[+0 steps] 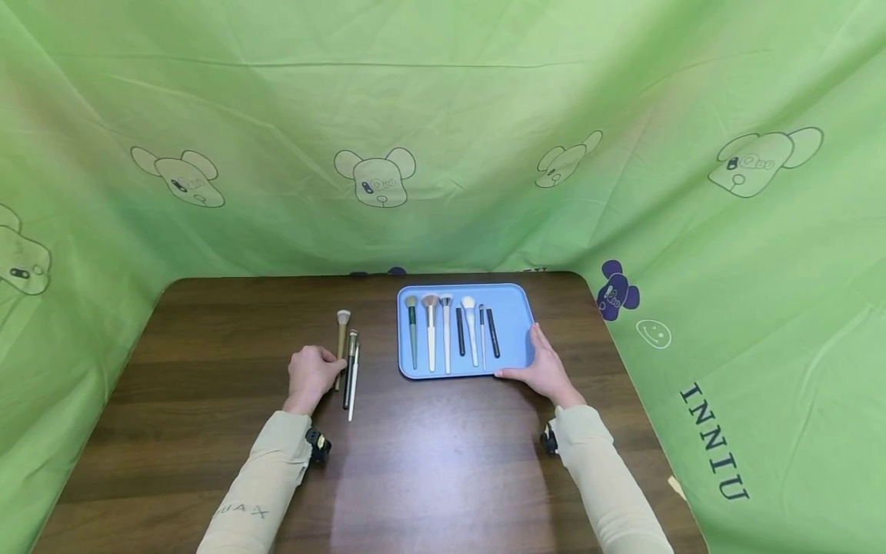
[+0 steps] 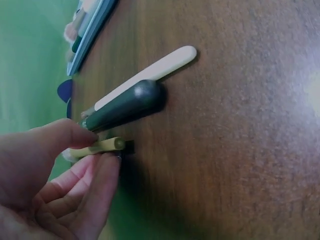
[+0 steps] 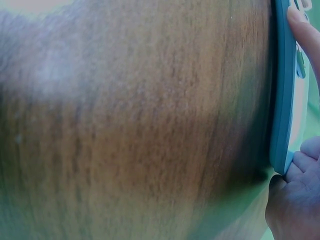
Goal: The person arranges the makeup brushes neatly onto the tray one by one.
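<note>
My left hand (image 1: 313,377) pinches a makeup brush with a tan handle (image 2: 107,145) between thumb and fingers; its pale bristles (image 1: 343,316) point toward the back. Just right of it a black-handled makeup brush (image 1: 348,381) and a slim white-handled brush (image 1: 354,392) lie side by side on the table. My right hand (image 1: 547,375) holds the near right corner of a blue tray (image 1: 515,308), thumb on the near rim and fingers along the right side. Several makeup brushes lie in a row in the tray, among them a green-handled brush (image 1: 413,335) and a short black brush (image 1: 493,335).
The brown wooden table (image 1: 443,454) reaches back to a green cloth (image 1: 291,108) printed with bear heads, which hangs behind and at both sides. A small pale piece (image 1: 676,487) shows by the table's right edge.
</note>
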Demonstrator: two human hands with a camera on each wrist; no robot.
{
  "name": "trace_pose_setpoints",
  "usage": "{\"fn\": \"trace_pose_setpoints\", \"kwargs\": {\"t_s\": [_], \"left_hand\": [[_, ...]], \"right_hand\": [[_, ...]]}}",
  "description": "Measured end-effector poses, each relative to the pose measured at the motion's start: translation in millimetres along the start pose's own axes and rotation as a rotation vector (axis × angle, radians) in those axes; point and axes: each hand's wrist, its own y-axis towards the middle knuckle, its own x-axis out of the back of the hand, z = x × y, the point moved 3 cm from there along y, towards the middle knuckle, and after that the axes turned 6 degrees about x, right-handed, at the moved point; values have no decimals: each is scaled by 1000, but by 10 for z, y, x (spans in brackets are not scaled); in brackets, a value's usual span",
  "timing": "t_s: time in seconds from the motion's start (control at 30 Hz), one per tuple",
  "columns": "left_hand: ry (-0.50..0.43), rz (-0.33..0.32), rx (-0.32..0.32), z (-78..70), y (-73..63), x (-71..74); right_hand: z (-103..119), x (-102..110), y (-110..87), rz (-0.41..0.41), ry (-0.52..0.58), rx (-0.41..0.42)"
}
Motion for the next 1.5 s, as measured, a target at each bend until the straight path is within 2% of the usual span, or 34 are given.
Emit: {"fn": "trace_pose_setpoints", "kwargs": {"t_s": [0.2,0.47,0.67,0.9,1.17,1.4,1.5], "left_hand": [[-74,-56,-26,-68,44,36],[-155,-68,-81,-198,10,-20],[-203,-40,-112,-304,-35,-100],[-205,-19,-164,-418,-72,-217],[-193,25,-188,-519,-95,-360],[-205,42,-220,-658,-140,-405],[-211,62,-236,-711,-163,-442]], "right_hand": [[-7,-2,10,-9,-3,13],[-25,-22,16,-1,-3,12],[-14,-17,9,2,0,10],[-18,-20,12,9,-6,4],[-31,-19,16,8,1,0],[41,3,20,25,4,0],[111,10,23,-27,11,2]]}}
